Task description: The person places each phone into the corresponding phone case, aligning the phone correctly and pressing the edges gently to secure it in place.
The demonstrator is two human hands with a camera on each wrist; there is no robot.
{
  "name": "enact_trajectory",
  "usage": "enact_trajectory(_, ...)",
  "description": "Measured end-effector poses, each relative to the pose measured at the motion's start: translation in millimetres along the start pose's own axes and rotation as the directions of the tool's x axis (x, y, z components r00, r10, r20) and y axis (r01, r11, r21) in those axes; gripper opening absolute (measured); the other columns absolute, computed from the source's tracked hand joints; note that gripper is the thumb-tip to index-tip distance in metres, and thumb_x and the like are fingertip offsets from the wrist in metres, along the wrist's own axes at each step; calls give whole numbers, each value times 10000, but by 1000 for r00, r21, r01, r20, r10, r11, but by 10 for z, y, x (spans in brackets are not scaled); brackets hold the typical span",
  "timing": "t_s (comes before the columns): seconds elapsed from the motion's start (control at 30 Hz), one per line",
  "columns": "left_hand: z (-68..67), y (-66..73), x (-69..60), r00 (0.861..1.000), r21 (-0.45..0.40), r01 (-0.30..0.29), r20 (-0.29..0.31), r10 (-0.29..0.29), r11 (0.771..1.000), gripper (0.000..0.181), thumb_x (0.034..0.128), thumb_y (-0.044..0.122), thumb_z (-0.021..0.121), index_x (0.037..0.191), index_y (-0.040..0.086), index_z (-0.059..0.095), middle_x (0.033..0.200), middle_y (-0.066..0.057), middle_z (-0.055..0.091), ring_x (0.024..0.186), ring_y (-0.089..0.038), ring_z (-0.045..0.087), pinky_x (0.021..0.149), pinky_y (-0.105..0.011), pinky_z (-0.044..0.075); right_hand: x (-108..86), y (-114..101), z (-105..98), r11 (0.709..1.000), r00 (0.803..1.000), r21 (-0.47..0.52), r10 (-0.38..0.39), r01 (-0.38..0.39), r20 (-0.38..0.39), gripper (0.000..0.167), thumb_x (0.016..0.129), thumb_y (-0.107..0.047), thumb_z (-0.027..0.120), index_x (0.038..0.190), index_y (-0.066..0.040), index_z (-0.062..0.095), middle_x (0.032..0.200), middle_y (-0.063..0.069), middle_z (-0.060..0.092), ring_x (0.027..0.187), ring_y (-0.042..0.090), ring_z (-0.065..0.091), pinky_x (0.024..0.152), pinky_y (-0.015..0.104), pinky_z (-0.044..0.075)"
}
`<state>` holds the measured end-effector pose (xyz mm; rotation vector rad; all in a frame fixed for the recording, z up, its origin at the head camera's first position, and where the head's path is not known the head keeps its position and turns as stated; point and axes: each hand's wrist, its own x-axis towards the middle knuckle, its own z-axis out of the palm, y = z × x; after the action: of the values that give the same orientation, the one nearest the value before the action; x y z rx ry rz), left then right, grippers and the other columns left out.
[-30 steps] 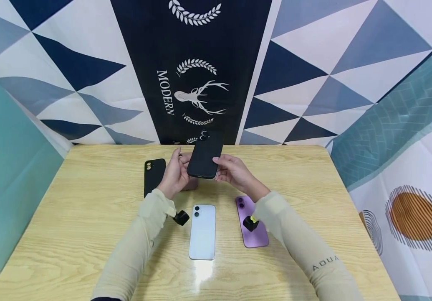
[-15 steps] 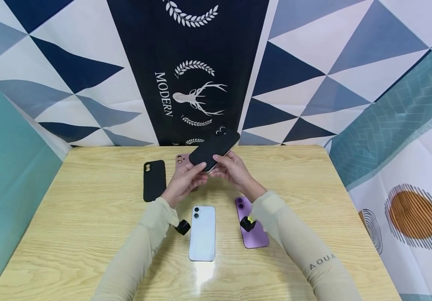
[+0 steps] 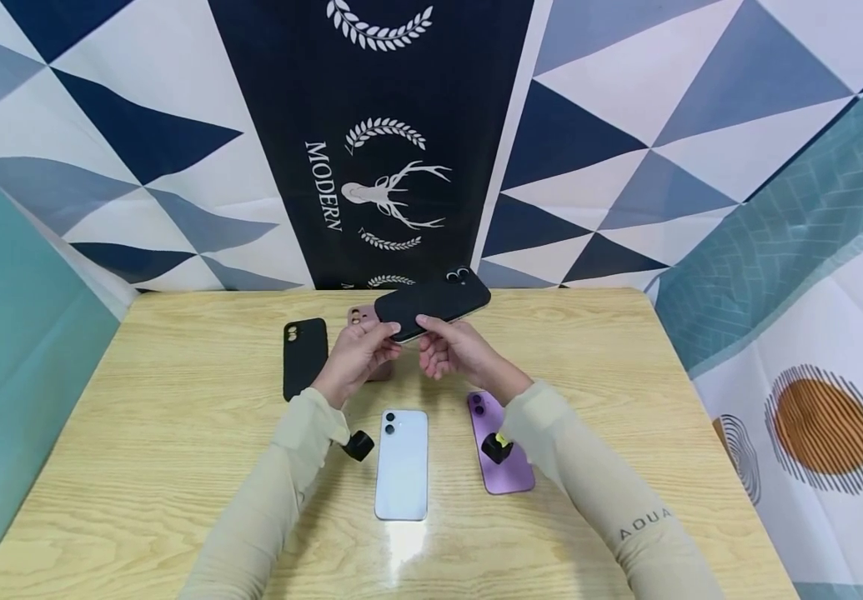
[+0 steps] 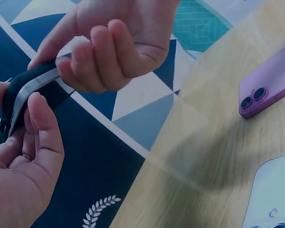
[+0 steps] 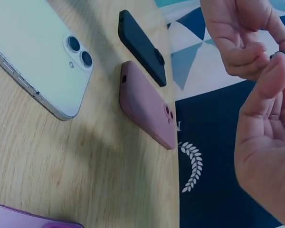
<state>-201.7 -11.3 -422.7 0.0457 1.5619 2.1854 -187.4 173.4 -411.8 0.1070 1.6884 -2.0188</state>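
Observation:
A phone in a black case (image 3: 434, 302) is held above the table's back edge, its camera end pointing right. My left hand (image 3: 356, 358) pinches its lower-left end, thumb on top. The right hand (image 3: 469, 354) has its thumb on the case's near edge, its other fingers curled below. In the left wrist view, a silver edge shows along the black case (image 4: 19, 90), between the left hand (image 4: 28, 166) and the right hand (image 4: 114, 47). The right wrist view shows only a sliver of the phone, by the right hand (image 5: 270, 137) and left hand (image 5: 242, 38).
Behind the left hand lies a pink case (image 3: 382, 372), with a black case (image 3: 305, 357) to its left. A white phone (image 3: 401, 471) and a purple phone (image 3: 512, 477) lie nearer, the purple one partly under the right wrist's camera. A patterned cloth (image 3: 574, 158) hangs behind the table.
The cased phone has turned clockwise from nearly upright to slanting right. My left hand has shifted from its side to its lower end, uncovering more of the black and pink cases.

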Motion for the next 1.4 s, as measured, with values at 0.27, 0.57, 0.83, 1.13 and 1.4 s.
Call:
enact_trajectory(0.27, 9, 46, 15, 997, 91, 33, 66, -39, 995, 282, 967, 269, 499, 880, 16, 586, 701, 2, 659, 611, -78, 624, 599, -194, 550, 10, 11, 66, 994, 993, 21, -106, 107, -48, 406, 958, -318, 459, 629, -104, 562, 537, -31, 600, 444, 60, 496, 435, 171, 438)
enact_trajectory(0.57, 8, 26, 46, 994, 116, 30, 97, -42, 993, 131, 962, 195, 511, 976, 66, 530, 724, -8, 649, 609, -65, 616, 601, -183, 539, 40, 54, 100, 991, 989, 74, -105, 113, -100, 400, 967, -270, 455, 620, -94, 548, 519, -25, 558, 423, 60, 462, 414, 172, 395)
enact_trajectory(0.83, -2, 31, 24, 994, 119, -1, 107, -12, 993, 154, 972, 215, 498, 928, 68, 512, 714, 14, 646, 620, -61, 609, 611, -179, 533, 42, 69, 124, 992, 986, -16, -125, 124, -114, 429, 954, -374, 473, 625, -106, 535, 492, -42, 546, 400, 53, 451, 379, 161, 355)
enact_trajectory(1.13, 11, 22, 4, 996, 94, -8, 91, 0, 996, 127, 972, 185, 493, 970, 67, 540, 720, 3, 643, 614, -55, 616, 602, -173, 529, 69, 83, 169, 991, 987, -45, -133, 129, -91, 426, 935, -322, 504, 555, -129, 496, 466, -51, 511, 394, 44, 397, 378, 153, 313)
enact_trajectory(1.4, 10, 21, -1, 995, 96, -21, 104, 11, 995, 130, 974, 167, 490, 1028, 56, 532, 710, 33, 650, 634, -66, 621, 612, -175, 529, 86, 103, 193, 987, 981, -69, -155, 147, -120, 430, 937, -321, 492, 550, -134, 479, 445, -53, 484, 379, 58, 354, 384, 177, 285)
